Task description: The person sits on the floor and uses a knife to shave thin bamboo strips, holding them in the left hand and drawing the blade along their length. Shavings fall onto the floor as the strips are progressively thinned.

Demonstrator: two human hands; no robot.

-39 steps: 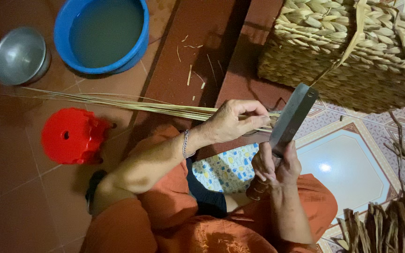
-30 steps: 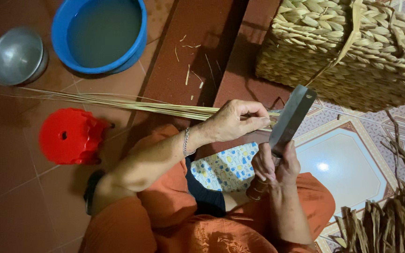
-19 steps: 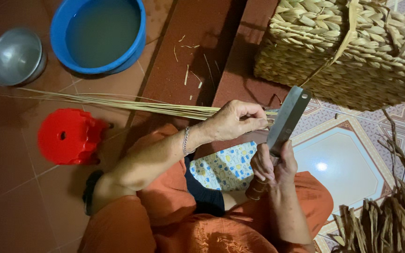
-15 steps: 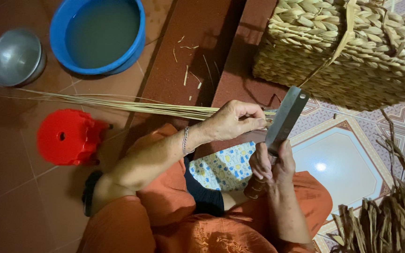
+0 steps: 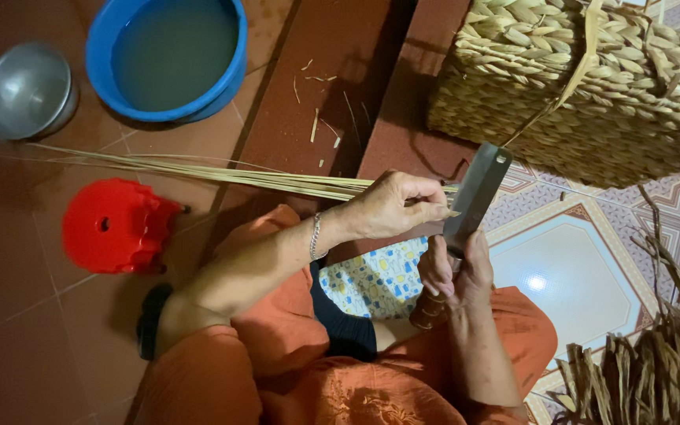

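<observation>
1. The left hand (image 5: pixel 391 208) has its fingers (image 5: pixel 426 206) pinched tight on a bundle of thin pale straw strips (image 5: pixel 222 171), mid-frame.
2. The right hand (image 5: pixel 458 267) is wrapped shut around the handle of a flat metal blade (image 5: pixel 478 193), which touches the strips.
3. The strips look light, springy and brittle; they are best gripped near the blade.
4. At upper left stands a blue basin (image 5: pixel 168 55).

Left arm reached forward across the lap, left hand (image 5: pixel 397 206) curled tight, fingers pinched together. Right hand (image 5: pixel 456 267) sat just below it, fist closed, thumb up, forearm drawn close in.
</observation>
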